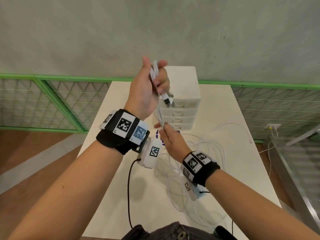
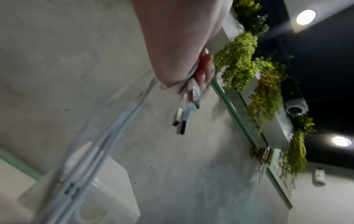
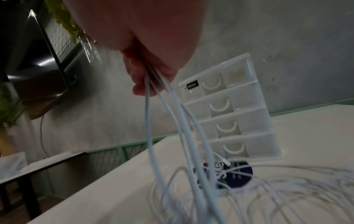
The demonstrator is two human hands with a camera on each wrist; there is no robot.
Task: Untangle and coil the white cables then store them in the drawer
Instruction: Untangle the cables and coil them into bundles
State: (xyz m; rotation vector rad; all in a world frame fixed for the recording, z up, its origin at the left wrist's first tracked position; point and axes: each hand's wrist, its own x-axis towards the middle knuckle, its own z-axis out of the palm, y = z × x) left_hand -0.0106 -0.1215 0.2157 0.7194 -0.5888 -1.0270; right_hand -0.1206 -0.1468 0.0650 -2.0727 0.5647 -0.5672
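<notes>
- Left hand (image 1: 147,89) gripped the bunched white cables (image 1: 160,111) high, USB plugs (image 2: 184,119) dangling.
- Right hand (image 1: 170,137) pinched the strands below.
- Loose loops covered the table (image 1: 121,179); a blurred dark sticker (image 3: 239,175), perhaps, underneath.
- Drawer unit (image 1: 185,87) stood beyond, partly blocked by the hands.

Left hand (image 1: 147,89) raised high, palm toward the camera, fingers curled in a closed grip, right hand (image 1: 170,138) lower and near, fingertips pinched together, both forearms extended forward, wrists banded.
</notes>
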